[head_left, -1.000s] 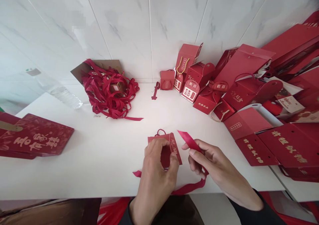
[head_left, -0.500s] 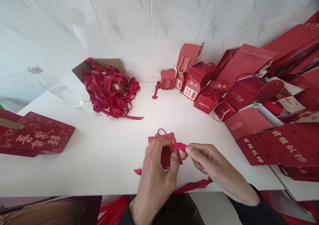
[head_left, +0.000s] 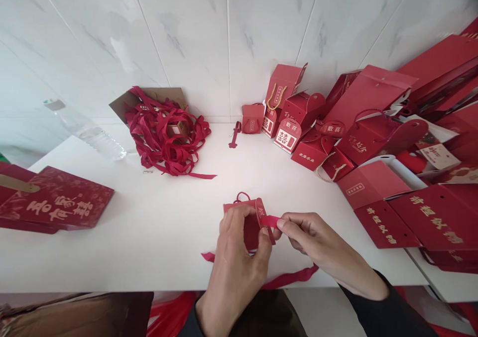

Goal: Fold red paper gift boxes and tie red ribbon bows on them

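Note:
A small red gift box (head_left: pixel 252 231) with a cord loop at its far side lies near the table's front edge. My left hand (head_left: pixel 241 257) curves over it, fingers and thumb gripping its sides. Between the thumb and fingers of my right hand (head_left: pixel 308 232) is the end of a red ribbon (head_left: pixel 271 221), whose tip meets the box's right flap at a slot. Whether the tip passes through the slot I cannot tell. More of the ribbon trails below my right hand along the table edge, and another red end shows left of my left hand.
A heap of red ribbon (head_left: pixel 168 143) spills from a cardboard box at the back left. A clear plastic bottle (head_left: pixel 89 133) lies near it. Red gift boxes (head_left: pixel 313 150) crowd the right side. A large red box (head_left: pixel 70 197) stands at the left, and a small tag (head_left: pixel 234 135) lies near the wall.
The ribbon's tip has shifted slightly at the flap, with my right hand still pinching it. My left hand keeps its hold on the box, and the view has moved a little.

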`<state>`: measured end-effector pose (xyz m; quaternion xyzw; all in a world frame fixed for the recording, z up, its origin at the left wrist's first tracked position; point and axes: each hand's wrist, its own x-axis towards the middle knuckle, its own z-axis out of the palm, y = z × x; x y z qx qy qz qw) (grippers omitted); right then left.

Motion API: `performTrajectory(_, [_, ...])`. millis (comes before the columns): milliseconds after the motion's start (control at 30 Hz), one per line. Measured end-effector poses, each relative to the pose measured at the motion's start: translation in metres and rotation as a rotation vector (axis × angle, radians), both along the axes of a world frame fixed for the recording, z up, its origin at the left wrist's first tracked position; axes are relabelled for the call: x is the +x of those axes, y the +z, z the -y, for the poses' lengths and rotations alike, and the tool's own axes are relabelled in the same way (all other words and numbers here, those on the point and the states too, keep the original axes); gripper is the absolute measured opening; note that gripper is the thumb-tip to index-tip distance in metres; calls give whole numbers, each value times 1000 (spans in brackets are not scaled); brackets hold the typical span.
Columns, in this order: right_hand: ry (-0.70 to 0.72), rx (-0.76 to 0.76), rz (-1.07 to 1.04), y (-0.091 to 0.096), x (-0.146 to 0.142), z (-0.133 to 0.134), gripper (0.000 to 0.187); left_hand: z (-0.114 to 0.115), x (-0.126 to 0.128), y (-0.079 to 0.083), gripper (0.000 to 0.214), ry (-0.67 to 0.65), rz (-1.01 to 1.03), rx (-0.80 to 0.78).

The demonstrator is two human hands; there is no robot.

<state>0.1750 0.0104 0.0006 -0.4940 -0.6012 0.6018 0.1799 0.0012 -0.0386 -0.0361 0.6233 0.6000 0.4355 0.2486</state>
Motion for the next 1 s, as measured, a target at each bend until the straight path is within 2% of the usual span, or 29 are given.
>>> performTrajectory(233, [99, 97, 1, -4, -1, -13, 42, -1, -2, 3, 19, -34, 55, 26])
performTrajectory(367, [129, 170, 21, -4, -1, -14, 46, -5, 0, 2, 19, 32, 161, 18])
performTrajectory(467, [7, 357, 71, -2, -6, -11, 32, -3, 0, 3, 15, 105, 262, 4])
performTrajectory(500, [-23, 436, 87, -1, -9, -10, 34, -2, -1, 4, 14, 111, 292, 10])
performTrajectory(533, [-27, 502, 96, 0, -12, -9, 37, 0, -2, 6, 14, 113, 319, 26])
performTrajectory(600, [37, 575, 91, 2, -20, -9, 30, 4, -3, 7, 15, 108, 362, 73])
performTrajectory(667, [100, 591, 59, 2, -27, -11, 19, 8, -3, 7, 15, 121, 367, 108])
performTrajectory(733, [107, 574, 22, 3, -32, -13, 14, 12, -2, 4, 10, 190, 298, 115])
performTrajectory(833, [71, 508, 16, 3, -35, -16, 12, 15, -2, -5, 35, 339, 170, 64])
performTrajectory(900, [58, 481, 53, 3, -37, -15, 13, 15, -3, -11, 36, 374, 233, 4])
performTrajectory(1000, [63, 449, 93, 3, -40, -14, 16, 16, -8, -16, 28, 360, 424, -32])
